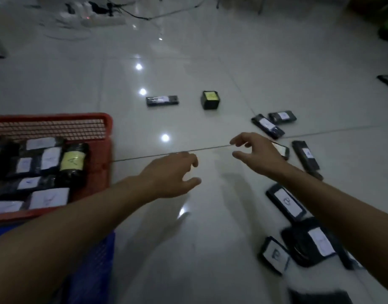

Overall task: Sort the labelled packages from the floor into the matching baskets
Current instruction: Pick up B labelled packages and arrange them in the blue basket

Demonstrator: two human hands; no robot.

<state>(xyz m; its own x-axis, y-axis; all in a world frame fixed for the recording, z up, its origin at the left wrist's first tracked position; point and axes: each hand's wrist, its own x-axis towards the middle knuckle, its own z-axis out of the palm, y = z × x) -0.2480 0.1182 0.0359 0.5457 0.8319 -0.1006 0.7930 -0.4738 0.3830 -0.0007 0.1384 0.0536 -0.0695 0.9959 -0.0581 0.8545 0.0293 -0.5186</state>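
Both hands are empty: the left hand (173, 174) and right hand (256, 150) reach forward with loosely curled fingers over bare floor tiles (210, 238). Judged step: between picks. Black labelled packages (286, 201) lie scattered right; next, grip one and read it. The red basket (105, 150), left, holds sorted packages; most labels blur, and a blue basket (94, 270) is cut off.

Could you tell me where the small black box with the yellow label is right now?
In the head view, the black box sits on the floor beyond both hands, right of a long package and apart from it.
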